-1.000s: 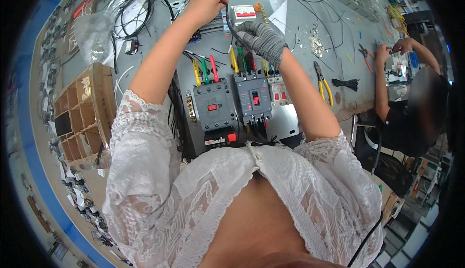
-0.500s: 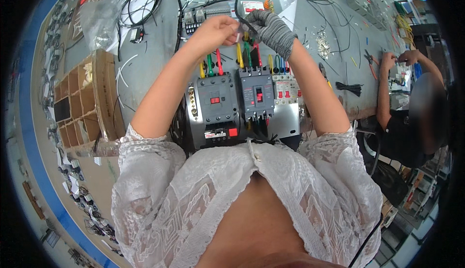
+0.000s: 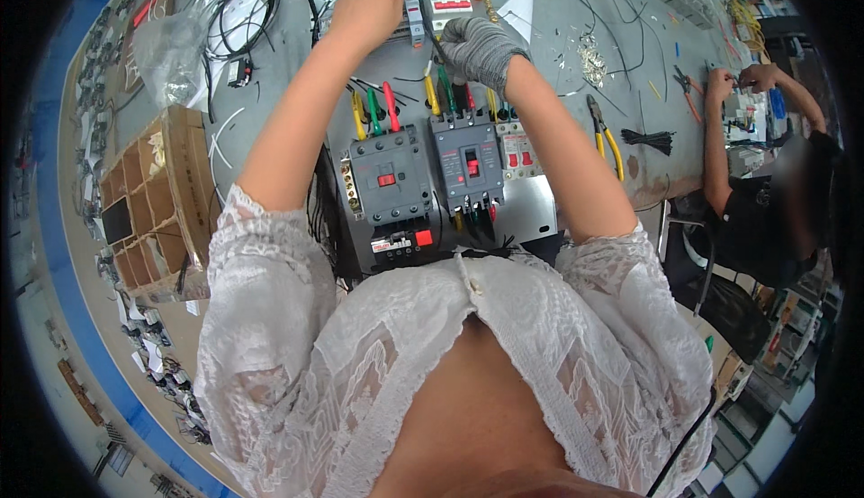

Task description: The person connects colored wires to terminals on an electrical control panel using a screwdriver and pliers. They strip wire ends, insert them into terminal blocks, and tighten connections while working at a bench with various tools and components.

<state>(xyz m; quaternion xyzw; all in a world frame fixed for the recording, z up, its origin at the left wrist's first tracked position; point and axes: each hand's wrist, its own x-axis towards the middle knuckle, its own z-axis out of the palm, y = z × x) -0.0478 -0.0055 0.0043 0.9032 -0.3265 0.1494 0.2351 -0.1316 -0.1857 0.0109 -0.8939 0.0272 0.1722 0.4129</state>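
My bare left hand (image 3: 371,3) reaches over the far side of the mounting plate, fingers bent together; whatever lies between them is hidden. My right hand (image 3: 486,53), in a grey knit glove, is closed around a short visible stretch of black cable (image 3: 437,46). Below it stands a dark grey circuit breaker (image 3: 470,167) with yellow, green and red sleeved leads on top. Left of that sits a larger grey contactor (image 3: 389,179), also with coloured sleeved leads (image 3: 376,111). A small white breaker with red switches (image 3: 519,152) is at the right. Beyond my gloved hand is another white-and-red breaker (image 3: 448,1).
A divided cardboard box (image 3: 193,192) stands at the left, near a clear plastic bag (image 3: 171,57). Yellow-handled pliers (image 3: 612,143) and a black wire bundle (image 3: 648,142) lie right. A co-worker (image 3: 765,201) works at the far right.
My hands have drawn apart: the left moved up and away, the right slightly down. A slim grey module and the far white-and-red breaker show more fully. The pliers are uncovered.
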